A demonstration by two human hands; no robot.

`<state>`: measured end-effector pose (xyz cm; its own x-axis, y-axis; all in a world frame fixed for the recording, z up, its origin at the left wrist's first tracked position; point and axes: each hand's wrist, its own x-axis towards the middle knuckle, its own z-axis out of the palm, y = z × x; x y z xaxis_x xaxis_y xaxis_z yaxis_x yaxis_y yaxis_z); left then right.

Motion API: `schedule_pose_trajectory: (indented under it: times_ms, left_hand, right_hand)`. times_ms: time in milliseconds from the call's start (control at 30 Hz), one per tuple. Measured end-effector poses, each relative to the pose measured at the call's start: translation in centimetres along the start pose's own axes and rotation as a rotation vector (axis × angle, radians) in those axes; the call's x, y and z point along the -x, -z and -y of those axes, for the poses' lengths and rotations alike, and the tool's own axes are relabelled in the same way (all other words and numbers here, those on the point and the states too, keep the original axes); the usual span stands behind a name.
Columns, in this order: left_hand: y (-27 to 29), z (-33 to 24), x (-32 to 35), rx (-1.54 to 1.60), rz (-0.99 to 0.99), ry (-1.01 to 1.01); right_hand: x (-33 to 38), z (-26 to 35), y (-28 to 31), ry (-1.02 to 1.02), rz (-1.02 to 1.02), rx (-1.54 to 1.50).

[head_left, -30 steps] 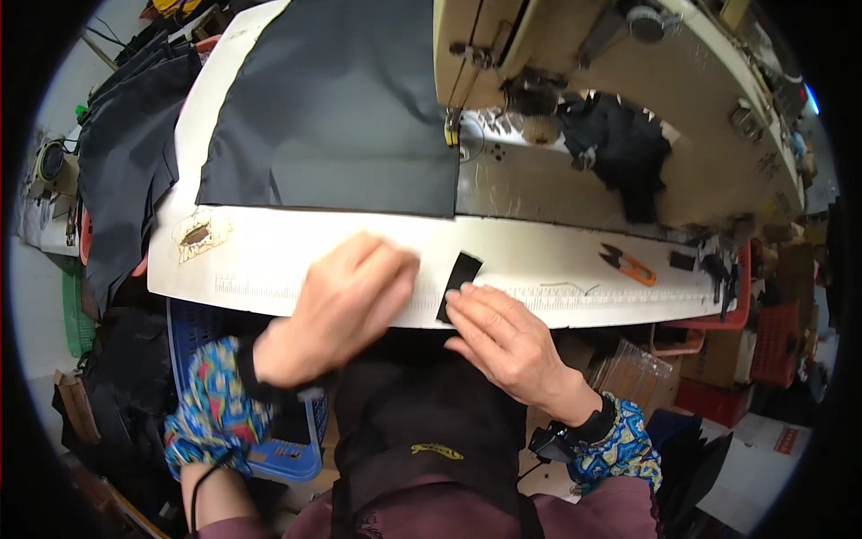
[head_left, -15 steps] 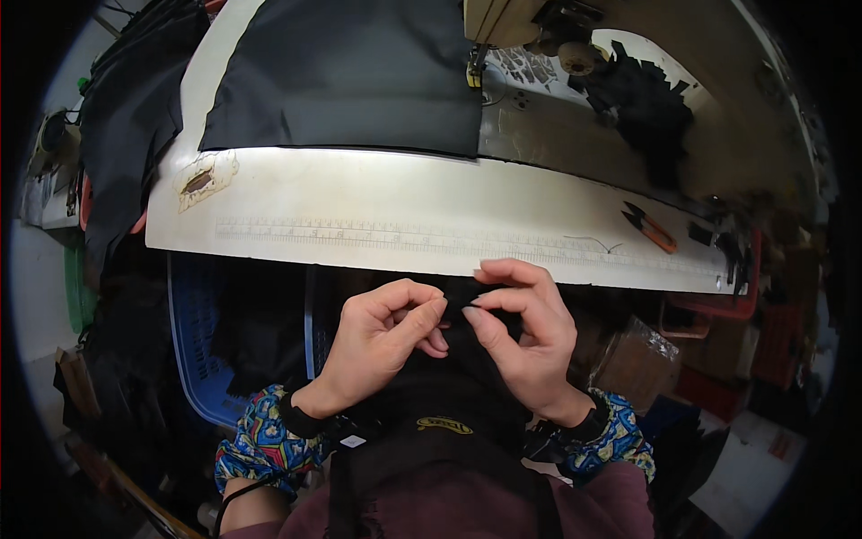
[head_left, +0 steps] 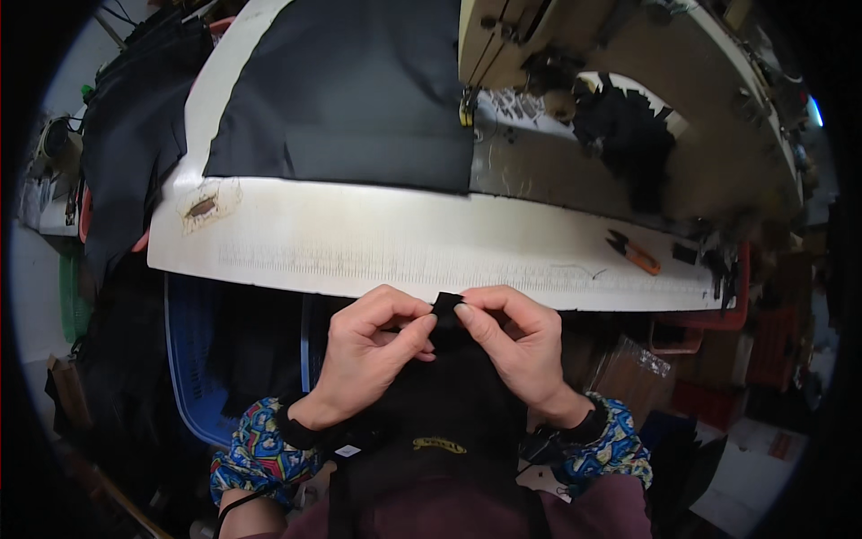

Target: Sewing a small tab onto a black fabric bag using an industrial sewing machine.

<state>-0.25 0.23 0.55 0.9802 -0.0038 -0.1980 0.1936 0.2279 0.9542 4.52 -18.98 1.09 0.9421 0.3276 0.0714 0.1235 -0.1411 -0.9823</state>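
Between my two hands, just off the near edge of the white sewing table [head_left: 377, 216], is a small black fabric piece [head_left: 449, 307]. My left hand [head_left: 370, 350] pinches its left side between thumb and forefinger. Its right side is pinched the same way by my right hand [head_left: 519, 346]. The lower end of the piece blends into my dark apron, so its full length cannot be made out. Beyond my hands a large black cloth panel [head_left: 350, 108] lies flat on the table, its right edge beside the needle area of the sewing machine [head_left: 503, 36].
Orange-handled thread snips [head_left: 639, 258] lie on the table at the right. A heap of black fabric scraps [head_left: 624, 130] rests by the machine arm. Below the table's left part stands a blue basket [head_left: 186, 382] with dark cloth. More black cloth [head_left: 135, 135] hangs at the far left.
My right thumb and forefinger, apart before, have closed on the black piece, and my hands are nearer each other. The piece now shows plainly. The whole view has shifted slightly.
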Motion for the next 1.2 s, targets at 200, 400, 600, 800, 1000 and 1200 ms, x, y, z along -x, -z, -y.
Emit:
schedule_pose_trajectory:
  times_ms: [200, 400, 600, 800, 1000, 1200]
  left_hand:
    - [2.1, -1.7, -3.4, -0.555, 0.073, -0.29]
    - [2.2, -4.0, -8.4, -1.014, 0.213, -0.75]
    - [2.9, -4.6, -15.5, -1.608, 0.28, -1.242]
    - [3.0, -3.9, -15.6, -1.407, 0.253, -1.05]
    - [2.9, -5.2, -14.0, -1.265, -0.088, -0.948]
    - [3.7, -4.0, -14.9, -1.24, 0.362, -0.965]
  right_hand:
    - [-9.4, -1.0, 1.8, 0.74, -0.068, 0.875]
    - [-12.0, -1.1, 1.9, 0.614, -0.04, 0.638]
    - [-11.7, -2.1, 3.6, 0.463, -0.113, 0.619]
    - [-10.4, -3.0, 3.4, 0.608, 0.069, 1.085]
    - [-10.8, -2.9, 3.3, 0.586, 0.069, 1.057]
    - [-10.9, -3.5, 3.5, 0.566, 0.057, 1.012]
